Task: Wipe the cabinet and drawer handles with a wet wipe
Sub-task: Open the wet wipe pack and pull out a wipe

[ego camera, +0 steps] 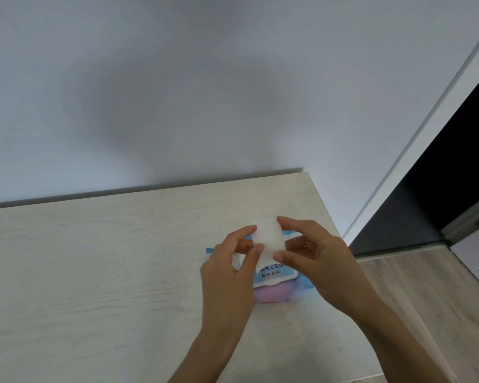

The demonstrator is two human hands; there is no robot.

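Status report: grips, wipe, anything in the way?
Left grip and right grip pinch the wipe. Wipe over the pack on the countertop. No handles in view.

I hold a white wet wipe (268, 236) between my 2 hands, just above the cabinet top (94, 272). My left hand (230, 269) pinches the wipe's edge at 9 o'clock with thumb and forefinger. My right hand (315, 261) pinches the edge at 3 o'clock the same way. Under the wipe, toward 6 o'clock, a blue-and-white wipe pack (277, 275) lies flat on the pale wood-grain top, with a pink patch at its near end. The pack sits near the top's 3 o'clock edge. A pale wall (177, 78) rises at 12 o'clock. At 3 o'clock of the view, a white door frame (415, 150) slants beside a dark opening (440, 161), with wood-look floor (426, 313) toward 5 o'clock.
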